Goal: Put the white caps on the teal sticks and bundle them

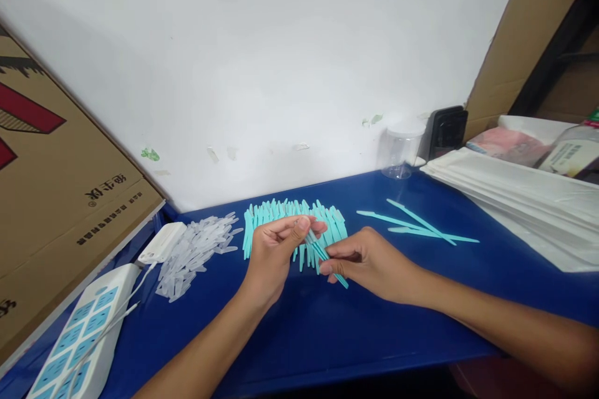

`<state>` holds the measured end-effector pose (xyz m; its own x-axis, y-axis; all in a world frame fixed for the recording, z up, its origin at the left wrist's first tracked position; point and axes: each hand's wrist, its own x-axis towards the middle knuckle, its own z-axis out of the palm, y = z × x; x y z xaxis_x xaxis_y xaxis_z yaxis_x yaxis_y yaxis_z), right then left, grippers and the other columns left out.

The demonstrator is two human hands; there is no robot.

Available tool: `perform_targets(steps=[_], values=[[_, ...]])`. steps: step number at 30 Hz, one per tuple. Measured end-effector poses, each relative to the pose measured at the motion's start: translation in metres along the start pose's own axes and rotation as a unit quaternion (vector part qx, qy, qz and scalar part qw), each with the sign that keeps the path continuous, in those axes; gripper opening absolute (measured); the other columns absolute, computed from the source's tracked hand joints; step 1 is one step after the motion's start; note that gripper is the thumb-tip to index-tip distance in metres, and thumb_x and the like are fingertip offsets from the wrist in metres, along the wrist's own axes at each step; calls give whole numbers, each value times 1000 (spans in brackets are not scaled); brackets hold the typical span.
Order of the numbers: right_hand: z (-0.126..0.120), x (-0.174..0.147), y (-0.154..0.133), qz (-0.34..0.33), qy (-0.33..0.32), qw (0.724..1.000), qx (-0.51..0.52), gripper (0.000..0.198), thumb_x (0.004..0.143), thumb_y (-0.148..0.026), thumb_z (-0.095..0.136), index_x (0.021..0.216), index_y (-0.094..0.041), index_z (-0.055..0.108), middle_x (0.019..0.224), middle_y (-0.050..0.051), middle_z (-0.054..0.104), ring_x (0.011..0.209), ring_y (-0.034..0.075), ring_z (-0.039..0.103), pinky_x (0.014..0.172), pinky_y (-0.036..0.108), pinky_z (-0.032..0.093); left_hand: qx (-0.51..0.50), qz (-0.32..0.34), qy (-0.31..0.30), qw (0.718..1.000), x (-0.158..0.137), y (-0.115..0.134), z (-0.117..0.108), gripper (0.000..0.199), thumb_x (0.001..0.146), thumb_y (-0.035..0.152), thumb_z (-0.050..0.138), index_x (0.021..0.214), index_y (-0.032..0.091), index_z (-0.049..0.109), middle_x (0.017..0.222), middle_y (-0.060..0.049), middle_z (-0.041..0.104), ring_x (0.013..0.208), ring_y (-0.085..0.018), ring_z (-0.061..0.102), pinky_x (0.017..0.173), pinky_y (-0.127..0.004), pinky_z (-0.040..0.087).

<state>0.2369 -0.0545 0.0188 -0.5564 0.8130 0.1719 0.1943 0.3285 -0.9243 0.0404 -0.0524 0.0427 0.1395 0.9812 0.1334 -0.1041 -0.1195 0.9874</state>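
Observation:
Thin turquoise eyebrow razors [319, 249] slant between my two hands, in front of a pile of the same razors. My left hand [276, 246] is closed, thumb and fingers pinching a translucent cap [311, 236] at their upper end. Lower down, my right hand [360, 265] grips the turquoise handles, whose ends stick out below its fingers. How many razors it holds I cannot tell. The razor pile [250, 230] lies behind, partly hidden by both hands. A few loose razors [416, 224] lie crossed to the right. Many translucent caps [191, 255] are heaped on the left.
A white power strip [112, 299] with cables and a small white box [162, 242] sit left on the blue table [290, 349]. A printed carton [70, 168] leans at left. At right are a clear jar [400, 153], stacked white bags [519, 199] and a bottle [573, 153].

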Motion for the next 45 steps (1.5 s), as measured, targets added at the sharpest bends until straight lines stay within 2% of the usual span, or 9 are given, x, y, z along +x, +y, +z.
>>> perform_targets(steps=[7,12,16,28,31,33,37,41,45], values=[[-2,-1,-1,-8,-2,1000,-28,48,90,-57,66,64,-18,67,61,2,67,62,17,66,54,25,42,-16,11,5,1000,1,-1,-1,29,87,41,74,99,14,79,97,-13,79,98,-28,74,94,-42,56],[0,-3,5,1,-28,999,-45,53,91,-54,66,54,-17,55,57,0,61,52,13,55,49,25,32,-85,122,108,983,23,22,-36,23,88,38,75,97,17,77,99,-9,79,101,-24,74,100,-42,55],[0,-2,7,8,-31,999,-13,45,92,-51,67,62,-18,65,62,2,65,62,17,65,55,25,41,-71,159,166,971,40,29,-65,32,84,42,78,97,13,76,100,-11,79,100,-25,75,103,-45,53],[-7,5,8,34,-27,998,55,42,88,-55,69,75,-17,77,72,6,74,69,21,70,58,29,49,39,150,168,974,50,14,-79,47,76,50,82,100,10,76,99,-15,79,100,-30,74,94,-45,56],[-12,6,5,39,-21,997,58,42,87,-56,69,76,-17,78,73,6,74,70,21,70,58,29,51,137,154,138,969,52,15,-87,45,82,51,76,104,12,77,102,-15,79,104,-30,73,94,-42,55],[-15,6,2,37,-13,998,56,42,87,-57,69,75,-17,78,74,6,75,72,22,71,61,30,53,274,179,130,936,55,17,-98,39,86,50,72,102,15,79,105,-13,79,106,-29,71,99,-41,52],[-20,7,2,36,2,998,58,43,87,-56,69,78,-16,78,77,7,74,75,22,72,65,32,56,570,204,114,788,61,24,-136,29,89,45,67,99,21,80,109,-9,77,113,-30,65,106,-41,43],[-22,8,7,35,5,997,68,44,86,-58,69,81,-16,78,79,7,75,75,21,72,66,32,57,715,45,77,693,66,24,-177,27,88,44,65,92,22,81,100,-12,78,99,-33,68,87,-39,48],[-24,10,10,38,15,997,67,45,86,-59,69,83,-15,78,81,7,75,77,22,73,66,33,57,745,-75,41,662,68,17,-200,23,81,40,71,88,21,82,90,-14,78,85,-32,71,71,-34,48]])
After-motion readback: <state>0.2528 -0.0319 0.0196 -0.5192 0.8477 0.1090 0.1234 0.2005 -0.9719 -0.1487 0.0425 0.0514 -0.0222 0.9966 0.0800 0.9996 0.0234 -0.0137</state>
